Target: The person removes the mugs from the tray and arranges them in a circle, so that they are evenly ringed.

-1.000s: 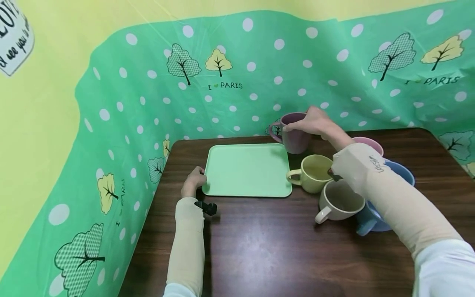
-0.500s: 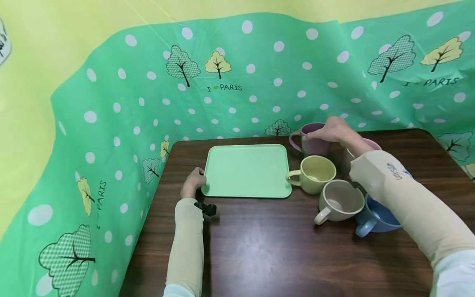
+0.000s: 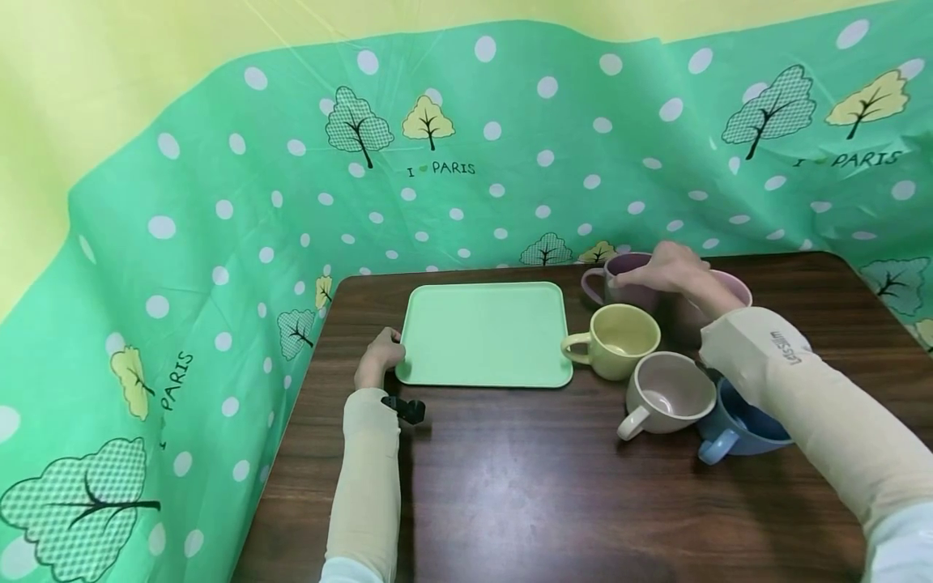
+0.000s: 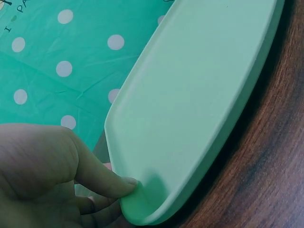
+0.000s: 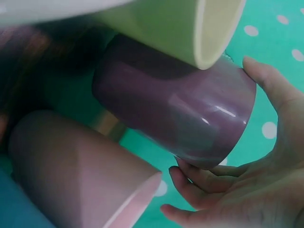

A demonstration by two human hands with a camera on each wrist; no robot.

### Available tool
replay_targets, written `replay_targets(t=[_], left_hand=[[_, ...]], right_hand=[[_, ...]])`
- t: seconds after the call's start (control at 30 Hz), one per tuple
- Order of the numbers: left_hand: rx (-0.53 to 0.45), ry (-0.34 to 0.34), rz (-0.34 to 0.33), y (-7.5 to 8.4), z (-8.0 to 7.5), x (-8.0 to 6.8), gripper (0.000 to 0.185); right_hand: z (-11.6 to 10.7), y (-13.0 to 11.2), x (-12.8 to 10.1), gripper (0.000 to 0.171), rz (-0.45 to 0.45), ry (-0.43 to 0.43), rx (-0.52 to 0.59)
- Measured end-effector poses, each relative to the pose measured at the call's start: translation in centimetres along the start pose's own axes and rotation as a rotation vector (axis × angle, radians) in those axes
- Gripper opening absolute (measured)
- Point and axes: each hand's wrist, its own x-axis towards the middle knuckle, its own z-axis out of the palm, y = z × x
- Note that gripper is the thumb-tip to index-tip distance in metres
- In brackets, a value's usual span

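The right hand (image 3: 666,267) gripped the purple mug (image 3: 627,279) by its rim near the tabletop's (image 3: 510,486) far edge; the left hand (image 3: 379,360) pinched the green tray's (image 3: 484,332) near-left corner.

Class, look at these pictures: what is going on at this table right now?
A person sits at a dark wooden table. The left hand holds the near left corner of an empty green tray. The right hand grips the rim of a purple mug standing at the back. A yellow mug, a beige mug, a blue mug and a pink mug stand beside the tray.
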Motion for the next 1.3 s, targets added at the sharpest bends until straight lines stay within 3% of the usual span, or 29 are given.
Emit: replay_targets(t=[0.17, 0.37, 0.77, 1.03, 1.3], left_hand=[[0.013, -0.005, 0.007, -0.1, 0.0, 0.2, 0.035], [0.016, -0.002, 0.012, -0.1, -0.2, -0.1, 0.034], [0.030, 0.010, 0.013, 0.1, -0.2, -0.2, 0.033], [0.031, 0.011, -0.004, 0.2, -0.3, -0.2, 0.034], [0.023, 0.005, -0.017, 0.5, -0.4, -0.4, 0.033]], right_hand=[[0.2, 0.6, -0.1, 0.075, 0.008, 0.005, -0.014], [0.4, 1.2, -0.1, 0.069, 0.009, 0.024, -0.030], [0.5, 1.6, -0.2, 0.074, 0.017, -0.012, -0.044], [0.6, 1.1, -1.1, 0.103, 0.026, -0.033, -0.078], [1.0, 0.9, -1.7, 0.108, 0.056, 0.004, -0.148]])
